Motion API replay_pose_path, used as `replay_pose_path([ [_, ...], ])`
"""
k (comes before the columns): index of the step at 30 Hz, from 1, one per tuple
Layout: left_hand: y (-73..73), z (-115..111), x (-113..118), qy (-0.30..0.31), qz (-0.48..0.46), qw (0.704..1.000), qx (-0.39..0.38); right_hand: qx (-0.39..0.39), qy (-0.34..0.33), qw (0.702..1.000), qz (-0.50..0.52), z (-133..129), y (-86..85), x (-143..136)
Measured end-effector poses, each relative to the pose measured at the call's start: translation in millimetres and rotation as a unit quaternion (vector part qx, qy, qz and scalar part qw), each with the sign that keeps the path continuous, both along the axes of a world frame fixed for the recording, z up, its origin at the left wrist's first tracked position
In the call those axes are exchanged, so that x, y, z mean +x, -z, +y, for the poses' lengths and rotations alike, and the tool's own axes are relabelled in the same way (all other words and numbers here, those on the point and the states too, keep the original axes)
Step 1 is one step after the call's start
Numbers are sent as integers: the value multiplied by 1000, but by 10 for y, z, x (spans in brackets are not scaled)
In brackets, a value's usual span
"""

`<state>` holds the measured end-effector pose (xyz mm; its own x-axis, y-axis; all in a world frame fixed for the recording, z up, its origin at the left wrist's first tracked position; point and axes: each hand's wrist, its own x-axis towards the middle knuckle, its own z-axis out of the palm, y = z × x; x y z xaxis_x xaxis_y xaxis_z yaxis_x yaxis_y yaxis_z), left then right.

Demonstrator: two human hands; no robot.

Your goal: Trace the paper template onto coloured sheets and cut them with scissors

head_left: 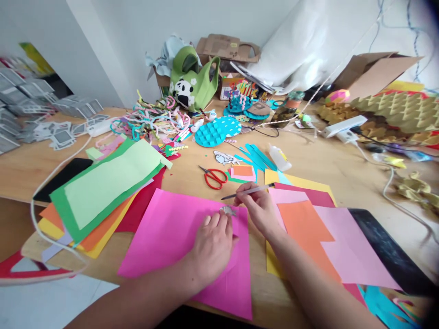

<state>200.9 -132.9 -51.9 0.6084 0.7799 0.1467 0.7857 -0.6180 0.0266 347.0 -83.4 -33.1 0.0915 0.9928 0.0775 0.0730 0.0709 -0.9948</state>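
A bright pink sheet of paper [171,228] lies in front of me on the wooden table. On its upper right part is a small grey-and-white paper cutout [227,210]. My left hand [213,244] rests on the sheet, its bent fingers close together and holding the cutout down by its lower edge. In my right hand [257,208] is a slim pencil or pen [233,196], pinched between thumb and fingers. Its dark tip points left, just above the cutout and over the sheet's top edge. Red-handled scissors [214,177] lie partly open beyond the sheet.
Green paper sheets [113,183] lie stacked at left. Orange [305,228] and pale pink sheets [356,246] overlap at right beside a black tablet-like slab [387,251]. A glue bottle [280,157], blue paper strips [257,157] and pipe cleaners [151,121] are farther back.
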Motion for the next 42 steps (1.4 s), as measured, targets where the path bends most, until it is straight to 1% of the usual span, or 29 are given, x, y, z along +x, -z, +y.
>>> replay_pose_path([
  [3,-14,-1,15,-5,-2,1000,-24,-25,-19,999,-8,-4,119,-3],
  [6,-22,1,30,-7,-7,999,-40,-28,-29,997,-59,-16,188,1],
  [10,-29,-1,38,-7,-12,999,-42,-16,-39,992,-123,-15,190,-31],
  [17,-57,-14,33,-1,-1,999,-41,8,-29,979,-203,-1,177,-48],
  [35,8,-11,33,-2,-10,999,-34,20,-34,972,-230,12,185,-53],
  [42,4,-11,38,-4,-14,999,-30,17,-31,972,-232,25,184,-57],
])
